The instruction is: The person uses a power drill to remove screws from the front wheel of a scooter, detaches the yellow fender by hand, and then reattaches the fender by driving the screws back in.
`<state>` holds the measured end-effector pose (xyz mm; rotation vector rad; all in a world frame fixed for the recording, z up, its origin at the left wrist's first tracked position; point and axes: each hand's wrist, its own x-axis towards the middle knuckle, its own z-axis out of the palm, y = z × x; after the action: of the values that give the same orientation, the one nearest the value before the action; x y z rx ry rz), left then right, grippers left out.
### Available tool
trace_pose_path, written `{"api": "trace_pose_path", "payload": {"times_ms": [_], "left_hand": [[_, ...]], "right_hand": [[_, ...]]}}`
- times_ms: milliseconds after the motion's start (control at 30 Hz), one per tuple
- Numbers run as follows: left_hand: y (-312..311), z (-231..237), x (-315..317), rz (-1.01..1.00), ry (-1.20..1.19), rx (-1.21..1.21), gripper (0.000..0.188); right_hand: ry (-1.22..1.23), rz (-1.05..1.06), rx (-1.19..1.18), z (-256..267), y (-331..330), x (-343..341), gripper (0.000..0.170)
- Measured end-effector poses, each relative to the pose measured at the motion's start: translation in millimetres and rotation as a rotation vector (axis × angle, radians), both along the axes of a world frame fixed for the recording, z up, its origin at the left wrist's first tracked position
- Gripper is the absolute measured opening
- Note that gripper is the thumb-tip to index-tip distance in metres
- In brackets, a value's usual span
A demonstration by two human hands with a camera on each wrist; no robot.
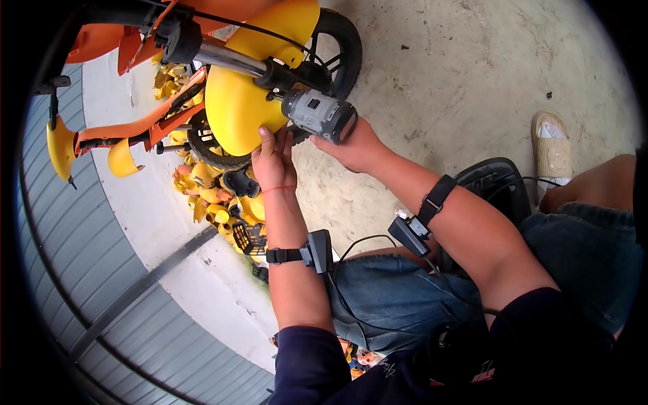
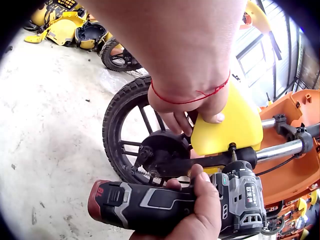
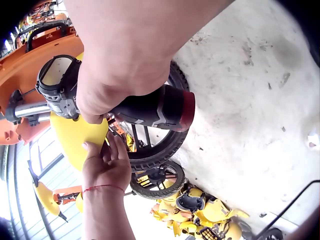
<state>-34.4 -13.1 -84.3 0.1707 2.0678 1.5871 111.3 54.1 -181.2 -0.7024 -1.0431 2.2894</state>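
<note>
My right hand (image 1: 358, 145) grips the handle of a grey and black cordless drill (image 1: 317, 113). In the left wrist view the drill (image 2: 242, 195) has its bit against a dark bolt (image 2: 232, 147) at the edge of the yellow fender (image 2: 227, 125), beside the fork leg. My left hand (image 1: 275, 162) pinches the fender's lower edge, thumb on the outer face and fingers behind it, as the right wrist view shows of the left hand (image 3: 107, 167). The spoked black wheel (image 2: 112, 130) stands next to both hands.
Orange body panels (image 2: 285, 130) and the chrome fork tube (image 1: 233, 57) are close to the drill. Yellow parts (image 1: 209, 182) lie piled beyond the wheel. A black seat-like object (image 1: 496, 182) and a person's sandalled foot (image 1: 552, 148) are at the right.
</note>
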Motion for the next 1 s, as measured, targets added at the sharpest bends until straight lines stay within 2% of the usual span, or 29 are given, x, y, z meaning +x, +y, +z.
{"api": "trace_pose_path", "payload": {"times_ms": [100, 200, 333, 500, 567, 667, 767, 833, 933, 1000], "left_hand": [[-0.7, -2.0, -2.0, -0.029, -0.008, 0.036, 0.047], [1.1, -0.4, 0.1, -0.047, -0.014, 0.05, 0.047], [18.7, 7.7, 19.3, 0.047, -0.005, -0.014, 0.033], [11.0, 1.4, 8.7, 0.029, -0.005, -0.014, 0.025], [9.5, -0.2, 6.7, 0.028, -0.015, -0.005, 0.031], [3.3, -2.2, -1.2, 0.003, -0.036, 0.012, 0.05], [5.5, -1.8, 0.2, 0.017, -0.035, 0.005, 0.042], [11.0, -0.6, 8.1, 0.052, -0.024, -0.001, 0.028], [5.0, -1.3, 1.7, -0.008, -0.021, -0.005, 0.048], [5.4, -1.8, 2.3, -0.001, -0.016, -0.008, 0.049]], "right_hand": [[-0.081, -0.111, 0.185, 7.4, -2.0, 1.2, 0.051], [-0.267, -0.196, 0.458, 18.6, 2.9, 7.8, 0.052], [-0.282, -0.136, 0.448, 14.5, 3.8, 1.8, 0.046], [-0.279, -0.088, 0.379, 22.4, 13.9, 5.4, 0.035], [-0.268, -0.084, 0.373, 24.7, 16.3, 7.7, 0.033], [-0.268, -0.098, 0.368, 28.1, 17.6, 9.7, 0.031], [-0.272, -0.142, 0.385, 27.7, 16.6, 8.6, 0.03], [-0.275, -0.127, 0.401, 25.5, 16.3, 8.4, 0.032], [-0.275, -0.08, 0.417, 22.2, 20.0, 9.6, 0.037], [-0.267, -0.113, 0.426, 18.9, 18.8, 7.7, 0.036]]}}
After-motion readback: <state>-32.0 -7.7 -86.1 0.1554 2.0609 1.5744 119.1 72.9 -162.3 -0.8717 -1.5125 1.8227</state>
